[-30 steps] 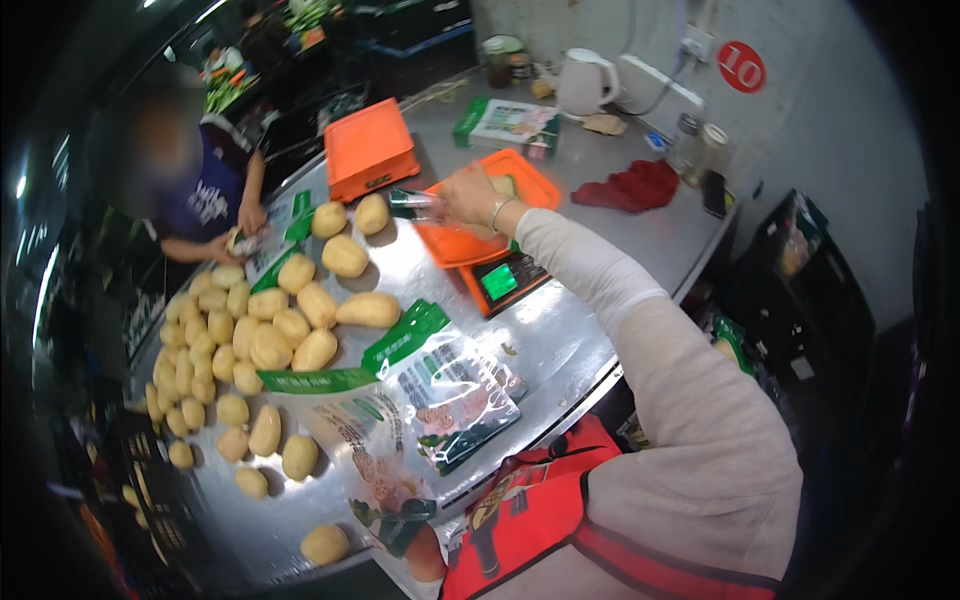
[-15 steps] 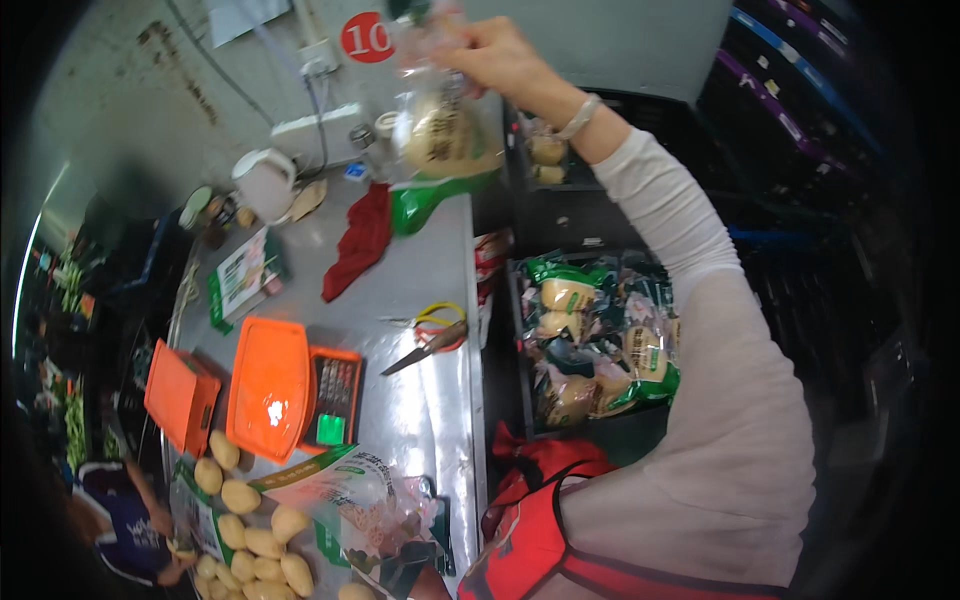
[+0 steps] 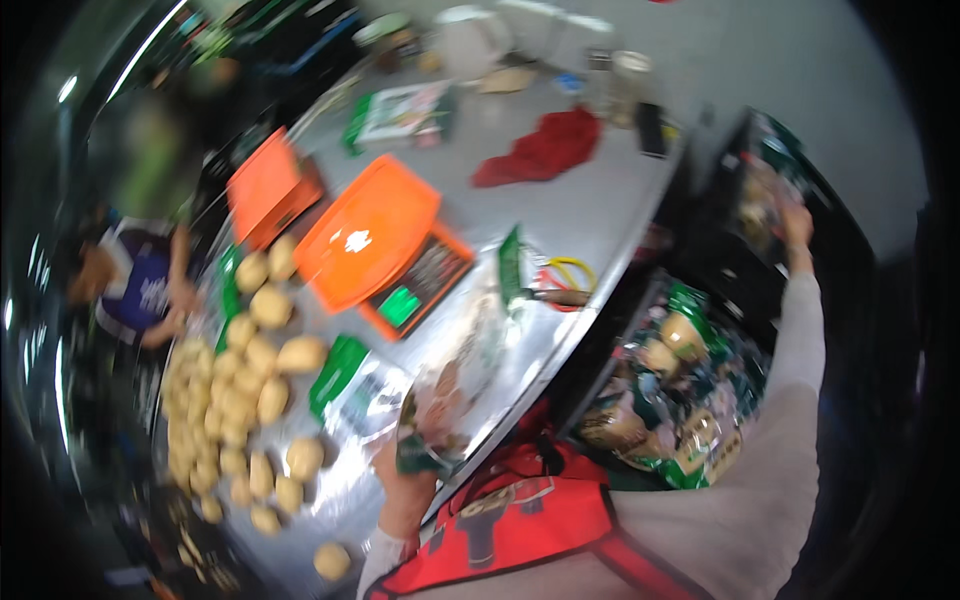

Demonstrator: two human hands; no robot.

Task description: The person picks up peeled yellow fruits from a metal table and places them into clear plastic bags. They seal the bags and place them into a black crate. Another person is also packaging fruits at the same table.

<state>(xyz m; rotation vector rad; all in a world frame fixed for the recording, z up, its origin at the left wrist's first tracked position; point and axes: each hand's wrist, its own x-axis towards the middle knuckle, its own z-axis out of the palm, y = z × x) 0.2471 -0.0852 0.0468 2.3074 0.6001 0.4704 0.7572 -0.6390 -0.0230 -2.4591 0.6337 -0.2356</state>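
Note:
At the far right, my right hand (image 3: 795, 222) is closed at the edge of a filled bag of potatoes (image 3: 757, 205), low in the back black crate; motion blurs its fingers. My left hand (image 3: 405, 488), near the table's front edge, grips a clear printed plastic bag (image 3: 450, 395) with a green end. Another green and clear bag (image 3: 345, 385) lies flat just beyond it. Loose potatoes (image 3: 235, 395) are heaped on the metal table to the left. Several bagged potatoes (image 3: 680, 340) fill the nearer black crate.
An orange scale (image 3: 370, 235) stands mid-table, with a second orange device (image 3: 272, 190) behind. Scissors (image 3: 570, 270) and a knife (image 3: 560, 297) lie near the right edge. Farther back are a red cloth (image 3: 540, 150) and a phone (image 3: 652, 130). A co-worker (image 3: 145, 280) stands at the left.
My right hand has gone from high above the table's back down to the back crate with the bag of potatoes. My left hand has come into view with the clear bag. The view has turned.

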